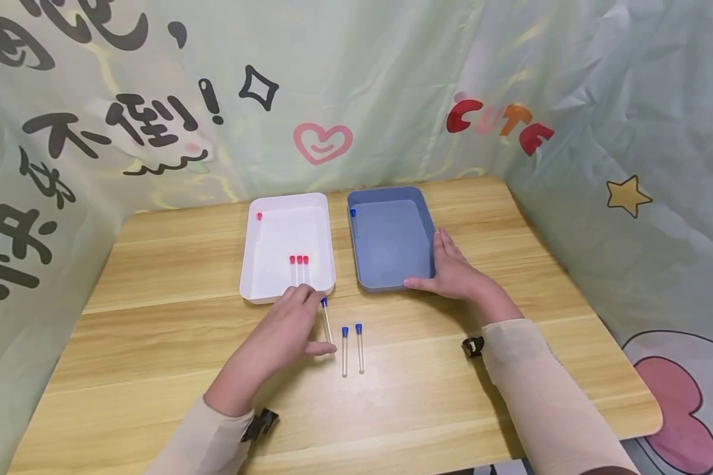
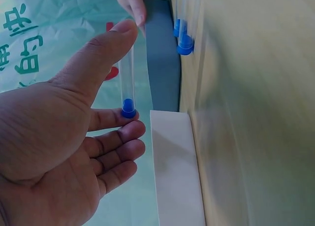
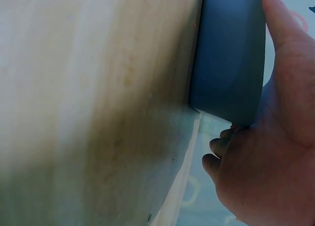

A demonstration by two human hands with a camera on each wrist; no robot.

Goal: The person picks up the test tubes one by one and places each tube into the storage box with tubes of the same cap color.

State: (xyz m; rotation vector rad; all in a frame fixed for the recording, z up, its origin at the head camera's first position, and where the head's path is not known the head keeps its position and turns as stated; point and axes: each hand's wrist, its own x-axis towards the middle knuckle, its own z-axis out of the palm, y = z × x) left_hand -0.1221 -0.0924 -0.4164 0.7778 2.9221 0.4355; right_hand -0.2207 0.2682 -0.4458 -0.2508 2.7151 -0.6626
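Observation:
My left hand (image 1: 282,336) pinches a clear test tube (image 2: 127,80) with a blue cap lengthwise, the thumb at its bare end and the index finger at the cap. This tube is above the table, just before the near right corner of the white tray (image 1: 285,234). Two more blue-capped tubes (image 1: 345,353) lie side by side on the table to the right of that hand. Around the near right corner of the blue-grey tray (image 1: 395,237) rests my right hand (image 1: 451,270), its straight fingers along the right side and its thumb at the front rim.
Several red-capped tubes (image 1: 300,264) lie inside the white tray, one at its far left corner. A blue-capped tube (image 1: 354,221) lies along the left wall of the blue-grey tray. A printed curtain (image 1: 404,86) hangs behind the wooden table (image 1: 172,277).

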